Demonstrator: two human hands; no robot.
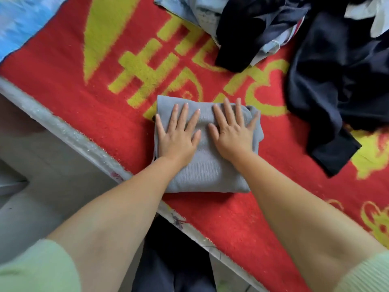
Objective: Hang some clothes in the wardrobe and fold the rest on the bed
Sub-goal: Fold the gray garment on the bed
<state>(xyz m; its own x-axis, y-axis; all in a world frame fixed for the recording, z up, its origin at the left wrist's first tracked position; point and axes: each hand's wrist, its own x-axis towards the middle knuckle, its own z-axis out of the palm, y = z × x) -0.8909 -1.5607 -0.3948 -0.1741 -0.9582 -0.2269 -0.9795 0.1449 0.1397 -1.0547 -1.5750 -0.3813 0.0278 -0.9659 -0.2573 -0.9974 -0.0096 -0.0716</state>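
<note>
A grey knit garment (207,171), folded into a compact rectangle, lies on the red and yellow bed blanket (105,114) near the bed's front edge. My left hand (179,135) presses flat on its left half, fingers straight and spread. Beside it, my right hand (231,131) lies flat on the right half with the fingers spread the same way. Neither hand grips the cloth.
A loose heap of dark navy clothes (332,76) spreads over the bed's far right. Pale blue garments (202,13) lie under the heap at the top. The bed's edge (69,131) runs diagonally at the left, with grey floor (37,175) beyond it.
</note>
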